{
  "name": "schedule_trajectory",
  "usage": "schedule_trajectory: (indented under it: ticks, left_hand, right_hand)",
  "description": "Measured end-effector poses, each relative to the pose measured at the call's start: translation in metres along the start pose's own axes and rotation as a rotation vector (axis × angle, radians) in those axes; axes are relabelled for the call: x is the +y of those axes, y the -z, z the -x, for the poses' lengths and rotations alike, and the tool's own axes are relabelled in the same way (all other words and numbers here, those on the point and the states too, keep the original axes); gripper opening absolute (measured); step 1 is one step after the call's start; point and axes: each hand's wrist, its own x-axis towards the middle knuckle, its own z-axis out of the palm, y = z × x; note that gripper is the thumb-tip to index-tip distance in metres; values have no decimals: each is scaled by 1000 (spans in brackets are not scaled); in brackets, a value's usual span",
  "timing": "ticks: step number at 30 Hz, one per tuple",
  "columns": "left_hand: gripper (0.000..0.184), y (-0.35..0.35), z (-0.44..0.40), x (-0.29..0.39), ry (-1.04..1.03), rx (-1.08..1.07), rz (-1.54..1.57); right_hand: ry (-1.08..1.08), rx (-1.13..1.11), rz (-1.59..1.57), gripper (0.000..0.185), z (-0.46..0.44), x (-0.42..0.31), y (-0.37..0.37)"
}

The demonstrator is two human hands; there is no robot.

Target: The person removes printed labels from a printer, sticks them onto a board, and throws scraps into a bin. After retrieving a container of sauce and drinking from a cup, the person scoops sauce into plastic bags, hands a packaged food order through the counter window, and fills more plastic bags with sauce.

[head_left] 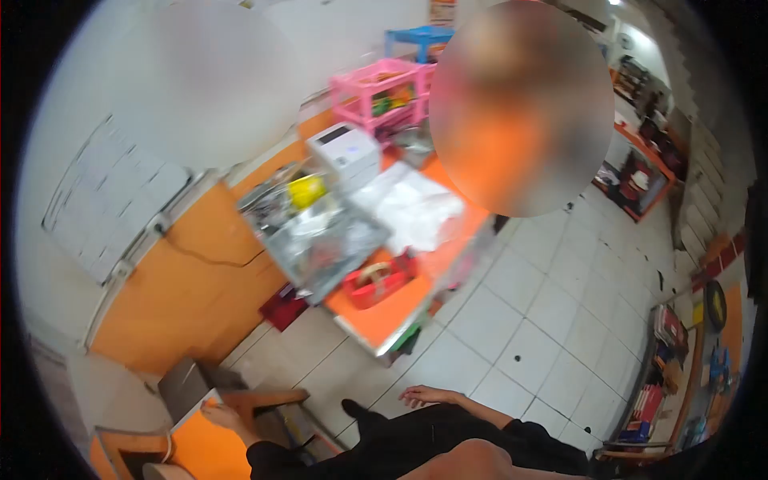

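My left hand (221,414) is at the edge of an orange-topped table (204,450) at the lower left. Its fingers are small and blurred, so I cannot make out their grip. My right hand (426,395) hangs over the tiled floor, fingers loosely apart with nothing in them. Farther ahead stands an orange table (376,324). On it are a red holder (380,280) with a roll of tape, a grey tray (324,268) of plastic packets, a white box-shaped machine (346,156) and white plastic sheets (412,210).
A person (520,120), blurred, is beyond the table. Pink shelves (372,92) and a blue stand (420,36) are at the back. Papers (112,200) hang on the left wall. Shelving with goods (652,400) lines the right. White tiles (528,352) cover the floor.
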Motion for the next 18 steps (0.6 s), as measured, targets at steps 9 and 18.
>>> schedule_trajectory:
  ticks: [9,18]
  left_hand:
    - [57,-11,354,227,-450,-586,18]
    - [50,-101,480,337,-934,-1454,-84]
  right_hand:
    - [1117,-83,68,69,375,-150,48]
    - [1180,-305,431,63,511,-113,124]
